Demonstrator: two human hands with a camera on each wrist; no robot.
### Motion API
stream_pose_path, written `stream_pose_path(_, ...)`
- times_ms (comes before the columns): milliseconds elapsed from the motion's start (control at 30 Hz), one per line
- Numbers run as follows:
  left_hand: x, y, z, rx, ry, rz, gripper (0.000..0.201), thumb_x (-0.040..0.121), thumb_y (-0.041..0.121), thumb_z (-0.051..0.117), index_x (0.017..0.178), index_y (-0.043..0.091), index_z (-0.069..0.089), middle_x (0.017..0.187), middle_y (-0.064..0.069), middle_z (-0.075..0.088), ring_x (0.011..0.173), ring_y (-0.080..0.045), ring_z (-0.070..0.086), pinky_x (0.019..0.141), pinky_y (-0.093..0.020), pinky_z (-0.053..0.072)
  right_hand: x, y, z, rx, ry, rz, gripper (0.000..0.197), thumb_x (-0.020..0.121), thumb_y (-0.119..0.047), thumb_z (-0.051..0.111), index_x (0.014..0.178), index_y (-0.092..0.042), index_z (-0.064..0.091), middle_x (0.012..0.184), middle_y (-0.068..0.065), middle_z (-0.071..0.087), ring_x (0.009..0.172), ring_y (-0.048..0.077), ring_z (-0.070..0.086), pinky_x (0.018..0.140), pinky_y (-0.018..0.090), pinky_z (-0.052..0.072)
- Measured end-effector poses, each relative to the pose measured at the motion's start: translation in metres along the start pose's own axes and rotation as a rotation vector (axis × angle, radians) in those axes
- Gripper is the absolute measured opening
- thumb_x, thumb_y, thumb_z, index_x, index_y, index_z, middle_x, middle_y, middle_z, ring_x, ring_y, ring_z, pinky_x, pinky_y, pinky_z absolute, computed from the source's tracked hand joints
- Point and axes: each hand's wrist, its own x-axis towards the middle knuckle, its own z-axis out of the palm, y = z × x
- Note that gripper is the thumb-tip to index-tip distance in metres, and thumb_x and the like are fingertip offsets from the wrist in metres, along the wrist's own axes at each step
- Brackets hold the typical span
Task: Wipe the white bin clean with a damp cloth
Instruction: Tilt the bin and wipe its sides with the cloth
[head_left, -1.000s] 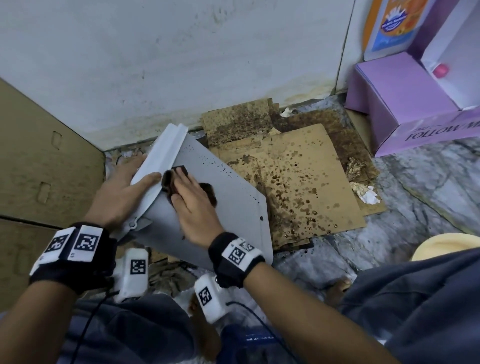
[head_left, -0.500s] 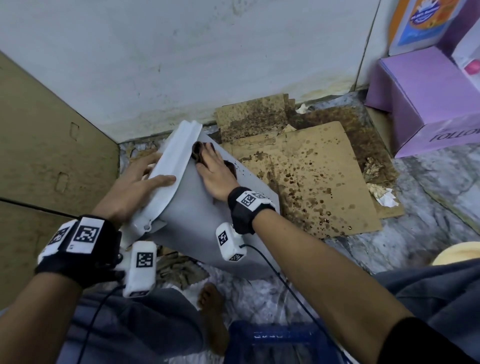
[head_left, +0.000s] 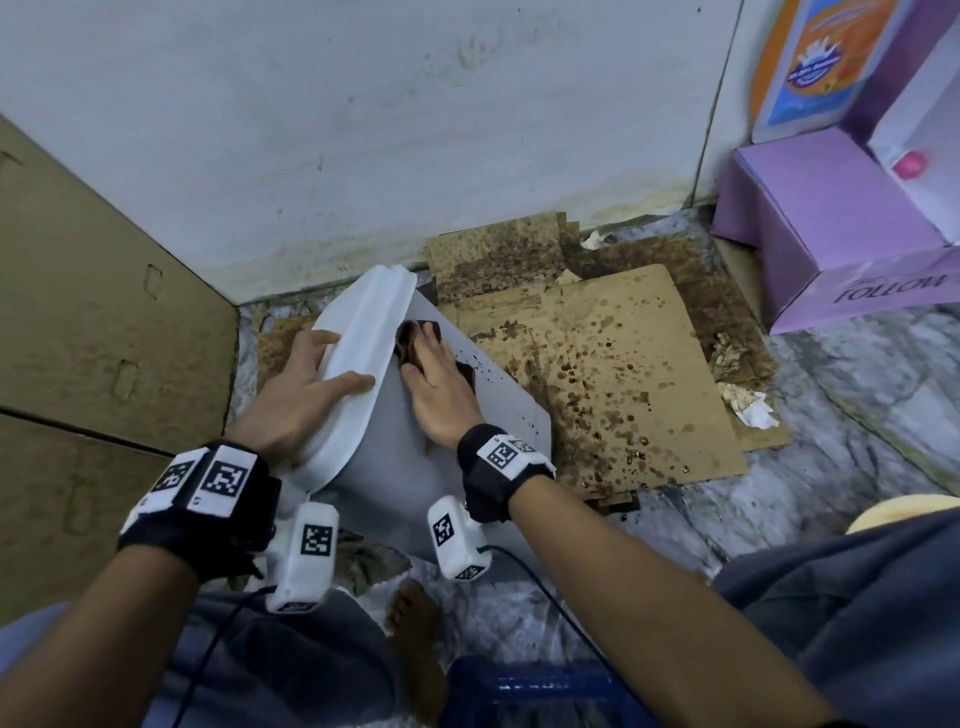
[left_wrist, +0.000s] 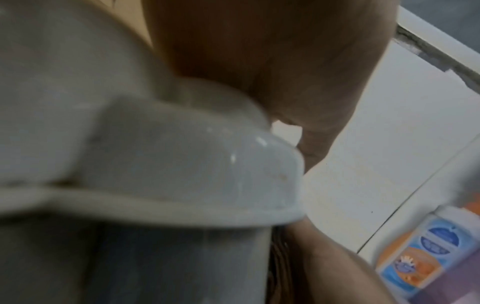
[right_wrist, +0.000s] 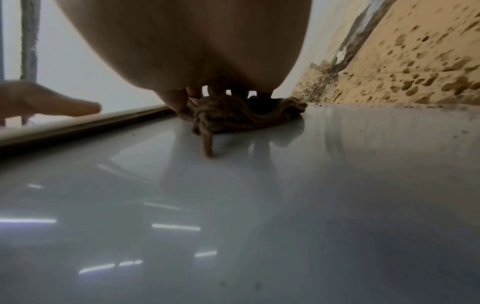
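Change: since a second ago we see the right hand (head_left: 441, 395) and its cloth (head_left: 410, 338) travel up the bin wall, from mid-wall to just beside the rim; the left hand keeps its place on the rim.
White bin: the white plastic bin (head_left: 395, 478) lies tipped on its side on the floor, base toward the wall, between our two forearms; its wall is smooth and glossy, its rim (head_left: 363, 364) a broad rolled lip.
Cloth: dark brown, ropy and crumpled, it sits bunched on the bin wall, touching the underside of the rim.
Right hand: fingers lie fairly straight and close together, pressing the cloth flat onto the plastic; we see no curl round it.
Left hand: the left hand (head_left: 306, 395) rests over the rim with fingers spread and straight, thumb (head_left: 348, 383) laid along the lip.
Right wrist view: only here do we see the cloth's (right_wrist: 233, 115) twisted strands, light streaks mirrored in the bin wall (right_wrist: 233, 205), and small dark specks near the far edge.
Left wrist view: blurred; it shows the rounded rim (left_wrist: 194, 164) close up and the palm (left_wrist: 285, 61) above it, but no fingertips.
Floor: grey marbled stone bears flat brown cardboard (head_left: 597, 374) blotched with dark stains, well spotted toward the bin.
Corner: a purple box (head_left: 831, 228) stands against the scuffed white wall (head_left: 415, 130).
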Motion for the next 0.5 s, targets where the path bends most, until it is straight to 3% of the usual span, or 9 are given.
stream_pose_path(100, 0.0, -0.005, 0.003, 0.108, 0.041, 0.029, 0.058, 0.088, 0.047, 0.06, 0.136, 0.03, 0.032, 0.149, -0.004, 0.041, 0.123, -0.031, 0.049, 0.098, -0.042, 0.037, -0.009, -0.003, 0.007, 0.007, -0.028, -0.028, 0.052, 0.104, -0.028, 0.03, 0.153, -0.023, 0.012, 0.162, -0.001, 0.002, 0.149, 0.02, -0.002, 0.119, 0.046, 0.011)
stream_pose_path(167, -0.003, -0.009, 0.006, 0.165, 0.067, 0.087, 0.067, 0.094, 0.045, 0.056, 0.152, 0.032, 0.025, 0.16, 0.003, 0.029, 0.139, -0.027, 0.038, 0.109, -0.042, 0.031, -0.01, -0.002, 0.014, -0.031, -0.026, -0.049, 0.053, 0.104, -0.028, 0.03, 0.153, -0.021, 0.012, 0.162, -0.001, 0.001, 0.149, 0.021, -0.003, 0.118, 0.048, 0.012)
stream_pose_path(233, -0.004, -0.013, 0.007, 0.17, 0.072, 0.089, 0.067, 0.098, 0.042, 0.051, 0.156, 0.033, 0.019, 0.162, 0.009, 0.021, 0.145, -0.022, 0.029, 0.117, -0.041, 0.024, -0.008, 0.001, 0.022, -0.069, -0.009, -0.073, 0.053, 0.103, -0.029, 0.029, 0.153, -0.022, 0.012, 0.162, -0.002, 0.001, 0.149, 0.02, -0.004, 0.117, 0.049, 0.011)
stream_pose_path(367, 0.002, -0.02, 0.004, 0.169, 0.087, 0.088, 0.068, 0.095, 0.051, 0.052, 0.155, 0.035, 0.023, 0.16, 0.004, 0.028, 0.142, -0.026, 0.034, 0.116, -0.05, 0.028, -0.004, 0.017, 0.029, -0.064, 0.021, -0.084, 0.052, 0.104, -0.03, 0.029, 0.153, -0.026, 0.011, 0.162, -0.005, -0.001, 0.148, 0.016, -0.006, 0.117, 0.045, 0.004)
stream_pose_path(433, 0.006, -0.021, 0.004, 0.163, 0.096, 0.073, 0.072, 0.088, 0.062, 0.052, 0.151, 0.039, 0.026, 0.156, 0.0, 0.035, 0.135, -0.029, 0.042, 0.111, -0.055, 0.034, -0.002, 0.033, 0.025, -0.038, 0.042, -0.026, 0.051, 0.104, -0.03, 0.028, 0.153, -0.026, 0.011, 0.162, -0.005, -0.001, 0.148, 0.014, -0.006, 0.118, 0.044, 0.001)
stream_pose_path(500, 0.01, -0.02, 0.004, 0.143, 0.116, 0.052, 0.07, 0.087, 0.061, 0.054, 0.149, 0.037, 0.031, 0.152, -0.004, 0.041, 0.13, -0.031, 0.047, 0.108, -0.055, 0.037, -0.003, 0.057, 0.019, -0.037, 0.053, 0.06, 0.051, 0.104, -0.03, 0.027, 0.152, -0.026, 0.012, 0.162, -0.006, -0.001, 0.148, 0.013, -0.006, 0.12, 0.046, 0.001)
